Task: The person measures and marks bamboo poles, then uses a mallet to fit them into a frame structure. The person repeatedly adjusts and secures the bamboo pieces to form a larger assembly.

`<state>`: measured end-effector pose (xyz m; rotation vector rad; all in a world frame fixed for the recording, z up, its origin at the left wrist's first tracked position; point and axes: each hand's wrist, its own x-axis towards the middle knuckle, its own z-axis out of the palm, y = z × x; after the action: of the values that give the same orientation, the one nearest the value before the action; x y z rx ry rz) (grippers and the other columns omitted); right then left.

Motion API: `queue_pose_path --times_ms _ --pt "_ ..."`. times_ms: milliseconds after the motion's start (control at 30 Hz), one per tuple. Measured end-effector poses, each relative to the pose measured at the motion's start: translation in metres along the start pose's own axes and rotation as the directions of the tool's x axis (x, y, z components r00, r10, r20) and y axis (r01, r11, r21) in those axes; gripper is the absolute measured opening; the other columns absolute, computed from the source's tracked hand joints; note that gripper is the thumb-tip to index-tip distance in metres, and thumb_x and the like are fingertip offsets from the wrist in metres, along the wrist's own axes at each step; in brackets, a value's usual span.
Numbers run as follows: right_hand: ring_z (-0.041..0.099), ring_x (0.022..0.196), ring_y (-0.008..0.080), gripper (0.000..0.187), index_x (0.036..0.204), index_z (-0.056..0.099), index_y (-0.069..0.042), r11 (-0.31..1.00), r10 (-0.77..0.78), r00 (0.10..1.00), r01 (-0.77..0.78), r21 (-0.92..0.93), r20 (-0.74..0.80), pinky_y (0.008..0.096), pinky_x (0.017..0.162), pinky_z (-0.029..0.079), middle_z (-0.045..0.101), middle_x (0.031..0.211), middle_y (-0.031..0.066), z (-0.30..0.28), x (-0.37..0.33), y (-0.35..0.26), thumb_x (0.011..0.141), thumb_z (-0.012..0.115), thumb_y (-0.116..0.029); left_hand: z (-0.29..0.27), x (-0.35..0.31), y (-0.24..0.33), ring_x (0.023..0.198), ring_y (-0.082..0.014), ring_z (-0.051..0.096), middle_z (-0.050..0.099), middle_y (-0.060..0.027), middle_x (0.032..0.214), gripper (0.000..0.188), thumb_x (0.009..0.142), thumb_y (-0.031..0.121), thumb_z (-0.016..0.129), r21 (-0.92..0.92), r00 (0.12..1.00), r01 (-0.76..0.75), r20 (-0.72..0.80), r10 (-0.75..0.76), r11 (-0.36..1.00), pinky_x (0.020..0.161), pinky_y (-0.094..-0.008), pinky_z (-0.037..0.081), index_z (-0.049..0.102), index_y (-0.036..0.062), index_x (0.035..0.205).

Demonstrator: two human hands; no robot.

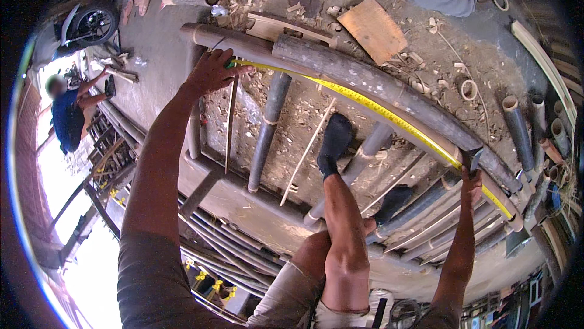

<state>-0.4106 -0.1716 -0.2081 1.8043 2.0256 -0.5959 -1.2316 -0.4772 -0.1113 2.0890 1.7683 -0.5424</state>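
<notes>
A yellow measuring tape (377, 107) stretches along a long bamboo pole (420, 137), which forms the far rail of a bamboo frame. At the pole's left part, my left hand (210, 73) is closed round the tape's green and dark end, mostly hidden by the fingers. My right hand (471, 184) is closed at the pole's right part, over the tape. A flat grey blade (476, 160) sticks up from that hand; its handle is hidden. Beyond the right hand, the tape runs on to the pole's end. A thicker grey bamboo pole (365, 76) lies along the far side.
Crosspieces (271, 122) join the far rail to the near rail (243, 190). My socked foot (336, 137) stands between them. A wooden board (373, 31) and shavings litter the ground. Upright bamboo pieces (517, 125) stand at right. Another person (70, 113) sits at far left.
</notes>
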Motion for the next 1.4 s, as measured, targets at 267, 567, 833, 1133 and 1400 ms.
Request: queue_pose_path --times_ms 267,567,833,1133,1400 --pt "0.063 0.089 0.046 0.05 0.112 0.06 -0.004 0.992 -0.092 0.995 0.094 0.078 -0.034 0.0523 0.076 0.047 0.067 0.095 0.0235 0.005 -0.005 0.053 0.095 0.064 -0.05 0.047 0.04 -0.04 0.111 -0.034 0.056 0.05 -0.0148 0.122 0.087 0.083 0.032 0.076 0.01 0.997 -0.043 0.07 0.042 0.999 0.085 -0.0513 0.054 0.03 0.0522 0.154" --pt "0.059 0.09 0.0484 0.046 0.104 0.057 -0.001 0.987 0.133 0.99 -0.136 -0.091 -0.037 0.0533 0.074 0.045 0.063 0.094 0.0263 0.005 -0.006 -0.028 0.096 0.062 -0.046 0.031 0.02 -0.046 0.109 -0.0358 0.055 0.049 -0.0153 0.118 0.092 0.078 0.029 0.077 -0.088 0.969 -0.025 0.244 0.046 0.996 0.081 -0.0514 0.054 0.031 0.0423 0.157" --pt "0.058 0.084 0.046 0.056 0.099 0.057 0.0 0.99 0.026 0.985 -0.049 -0.133 -0.172 0.0542 0.073 0.044 0.06 0.086 0.0231 0.025 -0.004 0.014 0.099 0.055 -0.056 0.062 0.016 -0.02 0.109 -0.0349 0.054 0.046 -0.0148 0.117 0.09 0.082 0.03 0.076 -0.045 0.989 0.119 0.095 -0.115 0.992 0.082 -0.0576 0.051 0.029 0.0446 0.157" --pt "0.064 0.092 0.0316 0.043 0.128 0.061 -0.004 0.973 -0.053 0.885 -0.059 -0.225 -0.462 0.0397 0.081 0.052 0.067 0.109 0.0151 0.045 -0.051 -0.044 0.094 0.07 -0.027 0.041 0.032 -0.016 0.116 -0.0382 0.051 0.044 -0.0184 0.124 0.09 0.086 0.028 0.075 -0.117 0.965 0.131 0.244 -0.099 0.984 0.088 -0.0647 0.048 0.025 0.045 0.159" --pt "0.058 0.123 0.038 0.059 0.118 0.062 -0.004 0.74 -0.608 0.786 0.611 0.28 -0.11 0.0459 0.103 0.051 0.061 0.133 0.0175 0.105 -0.173 -0.516 0.062 0.083 -0.005 0.044 0.02 -0.024 0.121 -0.0423 0.049 0.042 -0.0219 0.134 0.095 0.083 0.028 0.077 -0.184 0.972 0.126 0.221 -0.083 0.975 0.089 -0.0647 0.049 0.022 0.0473 0.158"
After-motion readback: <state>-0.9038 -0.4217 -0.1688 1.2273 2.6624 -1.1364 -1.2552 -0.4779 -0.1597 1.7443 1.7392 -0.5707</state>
